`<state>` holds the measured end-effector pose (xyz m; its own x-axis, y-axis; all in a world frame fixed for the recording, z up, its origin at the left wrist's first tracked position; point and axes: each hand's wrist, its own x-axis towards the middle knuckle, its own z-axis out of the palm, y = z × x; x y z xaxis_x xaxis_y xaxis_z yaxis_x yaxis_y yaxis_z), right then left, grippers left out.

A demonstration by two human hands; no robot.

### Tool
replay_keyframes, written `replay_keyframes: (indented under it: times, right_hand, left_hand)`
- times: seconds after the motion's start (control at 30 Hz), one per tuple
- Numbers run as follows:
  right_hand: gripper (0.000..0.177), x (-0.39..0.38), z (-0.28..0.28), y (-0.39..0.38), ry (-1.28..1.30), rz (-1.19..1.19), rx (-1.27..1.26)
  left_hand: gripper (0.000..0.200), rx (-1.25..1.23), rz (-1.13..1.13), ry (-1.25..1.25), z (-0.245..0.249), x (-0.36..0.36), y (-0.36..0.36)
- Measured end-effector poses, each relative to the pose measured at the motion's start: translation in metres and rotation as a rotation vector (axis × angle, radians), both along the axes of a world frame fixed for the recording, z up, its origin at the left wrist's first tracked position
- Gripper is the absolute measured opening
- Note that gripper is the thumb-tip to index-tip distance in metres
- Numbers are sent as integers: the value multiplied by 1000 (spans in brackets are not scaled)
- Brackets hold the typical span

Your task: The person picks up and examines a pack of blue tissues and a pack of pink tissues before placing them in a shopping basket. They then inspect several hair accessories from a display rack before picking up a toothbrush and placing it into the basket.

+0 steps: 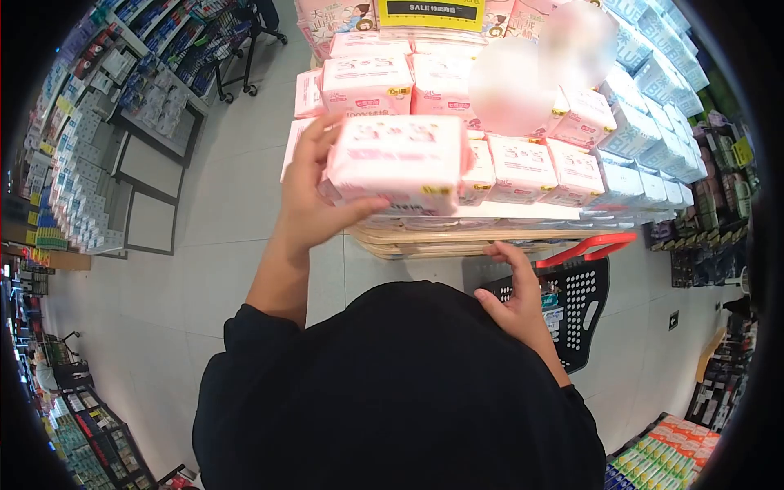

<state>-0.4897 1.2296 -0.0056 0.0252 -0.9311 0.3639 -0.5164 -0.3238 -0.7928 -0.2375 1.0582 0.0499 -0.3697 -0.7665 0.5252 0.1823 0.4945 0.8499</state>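
Note:
My left hand [309, 196] grips the left end of a pink pack of sanitary pads [398, 157], thumb along its front and fingers behind. The pack is slightly blurred and held above the front of the display. Below and behind it stand rows of similar pink packs [523, 169], some marked 245. My right hand [519, 296] holds nothing; its fingers are apart and loosely curved. It hovers by the display's wooden front edge [457, 238], close to a black shopping basket [581, 306] with a red handle [590, 247].
A yellow sale sign [431, 14] tops the display. Pale blue packs [645, 135] fill its right side. A shopping cart [237, 49] stands at the upper left, near stocked shelves [61, 171]. Orange and green boxes [665, 453] are stacked at the lower right. Items lie in the basket.

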Motion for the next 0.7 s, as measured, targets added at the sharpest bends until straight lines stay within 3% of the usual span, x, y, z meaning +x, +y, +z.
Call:
replay_keyframes:
  times: [0.17,0.37,0.57,0.67,0.7]
  right_hand:
    - [62,4,-10,11,-77,-8,123]
    - [58,4,-23,29,-150,-7,204]
    - [58,2,-27,48,-290,-54,278]
    - [61,-6,-31,54,-304,-64,233]
    - [61,-8,-32,56,-311,-79,216]
  left_hand:
    - [84,149,168,-142,-5,21,-29]
    - [79,-89,229,-201,-16,13,-34]
    - [78,-166,339,-292,-11,9,-24]
    - [80,-198,453,-374,-16,8,-19]
    - [83,-302,595,-461,-13,7,-13]
